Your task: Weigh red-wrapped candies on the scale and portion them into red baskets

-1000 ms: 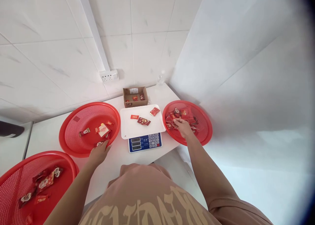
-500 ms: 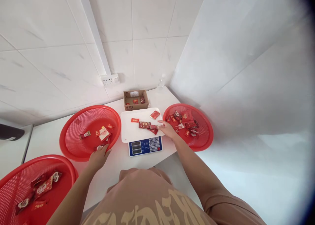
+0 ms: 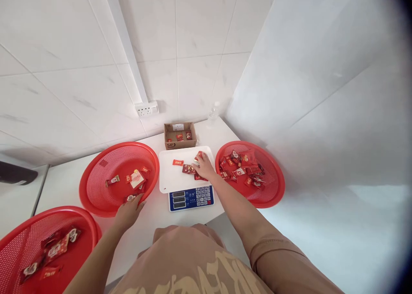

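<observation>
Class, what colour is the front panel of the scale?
The scale's panel is blue with white keys; head view.

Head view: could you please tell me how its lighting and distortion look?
In the head view, wide-angle bending curves the wall tiles; a dark, blurred vignette covers the right edge; the light is bright and even with soft shadows; the packets by the right hand on the scale are too small to read.

Small red packets (image 3: 188, 169) lie flat on the white scale tray (image 3: 170, 180), from its centre toward 3 o'clock.
</observation>
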{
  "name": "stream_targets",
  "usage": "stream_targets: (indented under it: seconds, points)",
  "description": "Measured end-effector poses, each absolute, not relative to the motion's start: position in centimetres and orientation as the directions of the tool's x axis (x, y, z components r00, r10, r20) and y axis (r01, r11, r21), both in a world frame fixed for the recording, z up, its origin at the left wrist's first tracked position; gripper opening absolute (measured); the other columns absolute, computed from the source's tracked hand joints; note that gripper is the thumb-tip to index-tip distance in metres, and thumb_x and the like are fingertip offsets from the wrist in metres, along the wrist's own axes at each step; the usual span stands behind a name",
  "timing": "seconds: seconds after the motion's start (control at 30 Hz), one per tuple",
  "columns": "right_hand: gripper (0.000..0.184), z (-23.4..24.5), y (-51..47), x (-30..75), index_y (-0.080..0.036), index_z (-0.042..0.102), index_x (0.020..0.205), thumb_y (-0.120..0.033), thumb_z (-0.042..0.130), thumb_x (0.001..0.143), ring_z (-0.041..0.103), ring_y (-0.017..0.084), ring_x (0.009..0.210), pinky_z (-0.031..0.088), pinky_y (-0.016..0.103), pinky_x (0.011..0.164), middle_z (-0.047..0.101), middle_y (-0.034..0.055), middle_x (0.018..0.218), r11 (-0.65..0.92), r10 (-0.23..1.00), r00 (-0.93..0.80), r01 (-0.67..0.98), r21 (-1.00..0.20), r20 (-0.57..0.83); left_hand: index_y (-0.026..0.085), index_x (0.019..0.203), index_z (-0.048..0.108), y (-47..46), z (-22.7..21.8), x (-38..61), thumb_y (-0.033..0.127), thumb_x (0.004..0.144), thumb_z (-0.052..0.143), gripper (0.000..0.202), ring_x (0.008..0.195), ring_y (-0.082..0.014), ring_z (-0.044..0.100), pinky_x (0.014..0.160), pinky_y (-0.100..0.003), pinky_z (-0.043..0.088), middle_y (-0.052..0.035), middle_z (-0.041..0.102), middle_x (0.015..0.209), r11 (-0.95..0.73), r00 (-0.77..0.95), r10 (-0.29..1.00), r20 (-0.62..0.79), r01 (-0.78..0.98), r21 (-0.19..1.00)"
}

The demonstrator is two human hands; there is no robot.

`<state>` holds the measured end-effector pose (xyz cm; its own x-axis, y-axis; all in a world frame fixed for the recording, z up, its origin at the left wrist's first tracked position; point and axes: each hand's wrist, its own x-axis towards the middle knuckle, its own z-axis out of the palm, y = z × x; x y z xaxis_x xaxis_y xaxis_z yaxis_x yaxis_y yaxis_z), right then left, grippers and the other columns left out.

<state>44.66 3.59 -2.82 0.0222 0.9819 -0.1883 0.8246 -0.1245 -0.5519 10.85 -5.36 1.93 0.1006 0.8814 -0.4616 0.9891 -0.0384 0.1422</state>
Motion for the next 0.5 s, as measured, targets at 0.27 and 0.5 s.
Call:
stream_targets:
  seconds: [0.27, 0.5]
  points:
    - [0.056, -2.6, -0.5, 44.3, -0.021, 0.043, 0.138, -0.044, 0.048, 0.087, 0.015, 0.031, 0.143, 0.018, 0.051, 0.113, 0.028, 0.0119, 0.152, -0.125, 0.992, 0.11, 0.799, -0.588, -0.062, 0.016, 0.131, 0.05, -5.2, 1.9, 10.5, 0.039, 0.093, 0.026, 0.05, 0.11, -0.0275, 0.062, 0.093, -0.04, 0.045, -0.014, 0.064, 0.123, -0.036, 0.101, 0.889, -0.447, 0.988, 0.151]
    - [0.064, -3.8, -4.2, 43.1, -0.011, 0.039, 0.14, -0.035, 0.051, 0.082, 0.036, 0.028, 0.134, 0.033, 0.041, 0.109, 0.041, 0.0186, 0.143, -0.129, 0.991, 0.059, 0.7, -0.703, -0.123, 0.012, 0.128, 0.052, -4.5, 0.9, 10.1, 0.039, 0.093, 0.027, 0.051, 0.122, -0.0291, 0.054, 0.106, -0.048, 0.032, -0.0188, 0.063, 0.124, -0.021, 0.076, 0.909, -0.409, 0.99, 0.136]
